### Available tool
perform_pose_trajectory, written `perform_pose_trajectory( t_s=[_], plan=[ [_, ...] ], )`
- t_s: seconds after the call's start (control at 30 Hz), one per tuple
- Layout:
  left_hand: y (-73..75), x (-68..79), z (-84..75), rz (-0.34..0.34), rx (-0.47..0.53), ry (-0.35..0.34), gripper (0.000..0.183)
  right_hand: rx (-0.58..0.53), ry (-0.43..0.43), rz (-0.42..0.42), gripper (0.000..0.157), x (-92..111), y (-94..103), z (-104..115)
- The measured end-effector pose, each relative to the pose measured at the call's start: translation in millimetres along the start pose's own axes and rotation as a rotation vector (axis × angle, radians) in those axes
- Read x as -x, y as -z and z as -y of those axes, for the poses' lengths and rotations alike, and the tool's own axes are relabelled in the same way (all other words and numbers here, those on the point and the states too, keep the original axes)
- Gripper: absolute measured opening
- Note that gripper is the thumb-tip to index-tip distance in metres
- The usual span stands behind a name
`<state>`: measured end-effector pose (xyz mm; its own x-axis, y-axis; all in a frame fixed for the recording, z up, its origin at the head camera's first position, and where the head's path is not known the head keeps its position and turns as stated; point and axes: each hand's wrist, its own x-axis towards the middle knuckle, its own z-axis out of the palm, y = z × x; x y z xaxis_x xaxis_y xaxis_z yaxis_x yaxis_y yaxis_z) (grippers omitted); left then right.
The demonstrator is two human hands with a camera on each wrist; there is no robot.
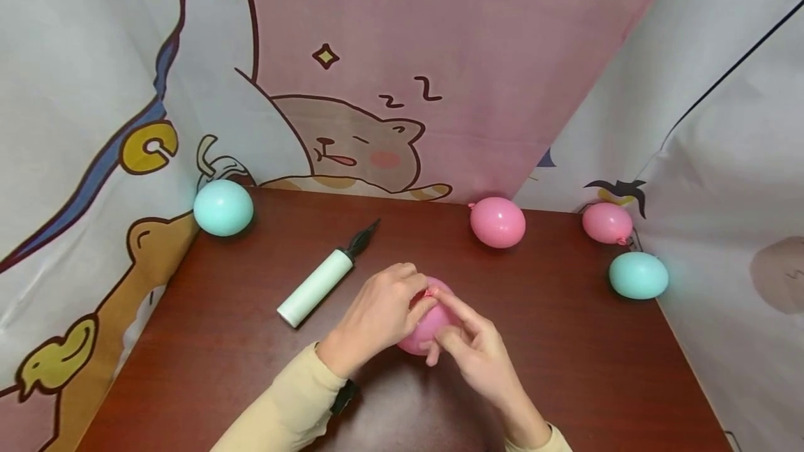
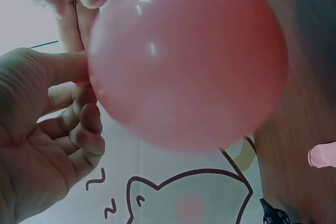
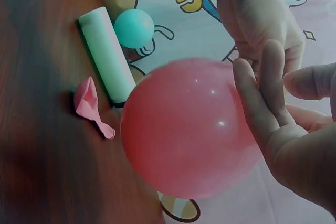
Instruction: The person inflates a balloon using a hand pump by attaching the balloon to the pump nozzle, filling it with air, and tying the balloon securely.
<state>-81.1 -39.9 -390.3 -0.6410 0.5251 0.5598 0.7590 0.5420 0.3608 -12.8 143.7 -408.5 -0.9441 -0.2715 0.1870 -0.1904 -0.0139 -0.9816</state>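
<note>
An inflated pink balloon (image 1: 423, 330) is between both hands above the table, its neck facing up toward the head camera. My left hand (image 1: 389, 302) pinches the balloon's neck with thumb and fingers. From the other side, my right hand (image 1: 480, 354) holds the balloon, its index finger reaching to the neck and its thumb lower at the balloon's side. In the right wrist view, the balloon (image 3: 189, 129) hangs beside the right hand's fingers (image 3: 257, 108). Fingers partly hide the neck, so the shape of any knot there cannot be made out.
A white hand pump (image 1: 317, 288) with a black nozzle lies left of the hands. An uninflated pink balloon (image 3: 89, 103) lies near it. Turquoise balloons (image 1: 223, 208) (image 1: 638, 275) and pink balloons (image 1: 498, 222) (image 1: 607, 222) rest along the table's edges by the printed cloth (image 1: 477, 54).
</note>
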Motion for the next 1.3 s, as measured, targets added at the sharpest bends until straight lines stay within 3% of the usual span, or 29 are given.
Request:
perform_pose_trajectory(
  t_s=[0.27, 0.47, 0.7, 0.83, 1.1, 1.3],
  plan=[
    [-8.1, 2.7, -5.7, -0.080, 0.001, 0.065, 0.008, 0.063, -0.027, -0.024, 0.059, 0, -4.2, -1],
    [-11.1, 4.0, -9.4, -0.137, -0.014, 0.072, 0.023, 0.083, -0.026, -0.040, 0.060, -1, -5.1, 0],
    [-13.2, 4.1, -8.3, -0.210, 0.013, 0.067, 0.030, 0.012, -0.004, 0.009, 0.054, -3, -3.6, 0],
    [-14.6, 4.7, -8.8, -0.210, 0.051, 0.068, 0.026, -0.015, 0.010, -0.030, 0.045, -3, -3.7, 1],
    [-15.0, 5.0, -14.6, -0.204, 0.121, 0.053, 0.012, -0.022, 0.131, -0.219, 0.028, -4, -9.2, -1],
    [-13.9, 4.1, -18.2, -0.225, 0.137, 0.026, 0.020, -0.100, 0.235, -0.230, 0.027, -3, -11.3, -3]
  ],
)
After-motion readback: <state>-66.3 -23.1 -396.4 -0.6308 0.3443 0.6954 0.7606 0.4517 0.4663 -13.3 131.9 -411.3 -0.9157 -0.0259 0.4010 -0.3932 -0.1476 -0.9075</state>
